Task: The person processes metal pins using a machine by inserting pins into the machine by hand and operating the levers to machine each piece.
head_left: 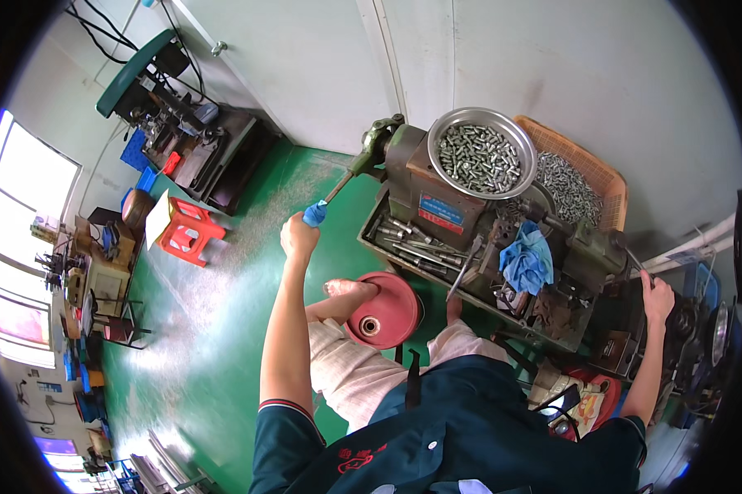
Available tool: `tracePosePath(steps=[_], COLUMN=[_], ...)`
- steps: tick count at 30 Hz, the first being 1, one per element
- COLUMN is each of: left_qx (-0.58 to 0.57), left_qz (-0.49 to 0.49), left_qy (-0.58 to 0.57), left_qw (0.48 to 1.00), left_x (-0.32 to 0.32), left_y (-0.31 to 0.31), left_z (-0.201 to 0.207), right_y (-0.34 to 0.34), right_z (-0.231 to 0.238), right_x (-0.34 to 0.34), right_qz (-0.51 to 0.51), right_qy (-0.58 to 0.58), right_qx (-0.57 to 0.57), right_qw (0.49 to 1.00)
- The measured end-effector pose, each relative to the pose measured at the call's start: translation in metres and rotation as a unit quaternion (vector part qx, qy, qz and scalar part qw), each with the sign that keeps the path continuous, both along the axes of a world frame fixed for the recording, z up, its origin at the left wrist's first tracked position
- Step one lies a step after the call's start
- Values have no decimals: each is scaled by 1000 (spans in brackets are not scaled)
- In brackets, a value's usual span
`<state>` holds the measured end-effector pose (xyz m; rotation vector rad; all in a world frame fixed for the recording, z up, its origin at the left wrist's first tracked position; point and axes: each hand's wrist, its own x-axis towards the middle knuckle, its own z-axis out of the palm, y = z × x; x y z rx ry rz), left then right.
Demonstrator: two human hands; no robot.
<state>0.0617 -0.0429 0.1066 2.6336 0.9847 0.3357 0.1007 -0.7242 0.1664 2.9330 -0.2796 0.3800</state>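
My left hand [299,236] is closed round the end of a long metal lever [339,188], where a blue wrapping covers the grip. This lever runs up to the left end of a worn green bench machine [406,156]. On the other side, my right hand [657,299] is wrapped round a thin lever [634,258] at the machine's right end. A round metal bowl [512,124] full of small metal pins sits on top of the machine. Behind it stands an orange basket [617,194] of similar pins. A crumpled blue cloth [526,257] lies on the machine's front.
Metal rods and tools [420,247] lie in the machine's tray. A round red drum [385,306] stands between my legs. Farther left are a red stool [191,233], a drill press [153,74] and a cluttered workbench [103,280]. A white door [297,74] is behind.
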Motion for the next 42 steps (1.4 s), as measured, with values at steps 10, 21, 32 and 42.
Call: tracePosePath(steps=[10, 21, 32, 42], left_qx=[5, 4, 20, -1], left_qz=[0, 6, -19, 11], left_qy=[-12, -18, -21, -9], left_qw=[1000, 1000, 999, 1000], left_x=[-1, -3, 1, -2], left_y=[0, -4, 2, 1], left_z=[0, 4, -3, -1], right_y=[4, 19, 8, 226], right_z=[-1, 5, -8, -20], right_x=[-2, -8, 23, 122], right_qz=[-22, -61, 19, 224], right_qy=[7, 19, -129, 49], right_qx=[-6, 0, -63, 330], right_qw=[1000, 998, 989, 916])
